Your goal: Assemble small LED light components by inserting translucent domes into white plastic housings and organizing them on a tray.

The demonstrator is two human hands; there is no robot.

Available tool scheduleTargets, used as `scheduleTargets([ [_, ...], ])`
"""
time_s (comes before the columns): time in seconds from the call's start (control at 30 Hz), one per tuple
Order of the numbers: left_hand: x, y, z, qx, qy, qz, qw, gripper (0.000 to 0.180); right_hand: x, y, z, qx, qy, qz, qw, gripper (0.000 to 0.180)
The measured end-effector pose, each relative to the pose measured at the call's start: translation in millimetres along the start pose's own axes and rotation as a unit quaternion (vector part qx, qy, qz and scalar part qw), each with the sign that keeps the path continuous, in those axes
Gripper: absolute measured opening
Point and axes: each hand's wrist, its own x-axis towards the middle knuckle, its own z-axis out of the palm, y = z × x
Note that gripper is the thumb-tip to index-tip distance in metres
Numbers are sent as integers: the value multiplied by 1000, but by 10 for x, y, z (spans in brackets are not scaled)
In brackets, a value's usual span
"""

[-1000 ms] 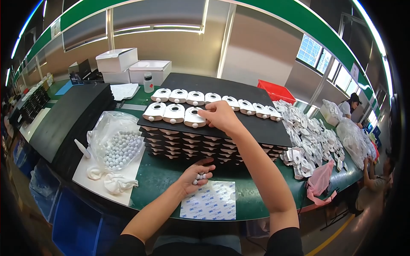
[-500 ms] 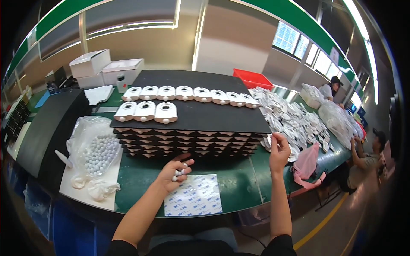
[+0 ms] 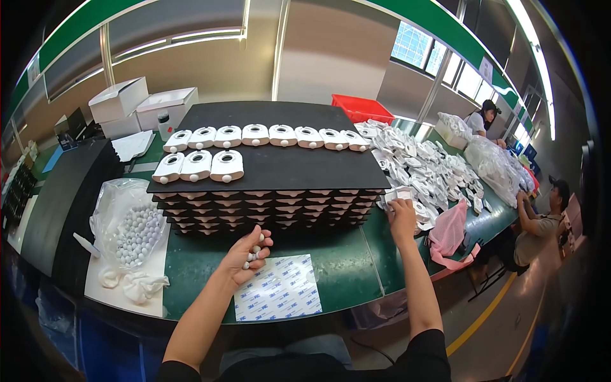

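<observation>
My right hand (image 3: pixel 402 216) is at the near edge of the loose heap (image 3: pixel 433 169), fingers bent and close together against one white piece (image 3: pixel 400 193); I cannot tell whether they have closed on it. My left hand (image 3: pixel 247 254), palm up and half curled above the bench (image 3: pixel 344 267), cradles small white balls (image 3: pixel 250 257); I count at least four. Just beside it lies one blue-printed sheet (image 3: pixel 277 290). Beyond the hands, on the top black board (image 3: pixel 305 169) of a layered stack, I count eleven white housings (image 3: pixel 255 134), eight in the back row and three at the left in front, each with one ball at its near edge. Farther left, one clear bag (image 3: pixel 104 207) holds more balls than I can count. To the right are one pink cloth (image 3: pixel 449 229) and, farther off, two people (image 3: pixel 536 230); one red bin (image 3: pixel 363 111) stands behind the heap.
</observation>
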Motion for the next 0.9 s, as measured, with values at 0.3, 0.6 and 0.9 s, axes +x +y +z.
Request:
scheduleTargets([
  [0.3, -54, 12, 74, 4, -19, -11, 1000, 32, -138, 16, -32, 184, 87, 148, 968, 9],
  [0.6, -32, -18, 22, 14, -53, 10, 998, 25, -562, -372, -708, 180, -169, -55, 967, 11],
  [0.9, -31, -7, 19, 37, -90, 9, 995, 26, -506, -862, -849, 59, -211, -42, 975, 21],
])
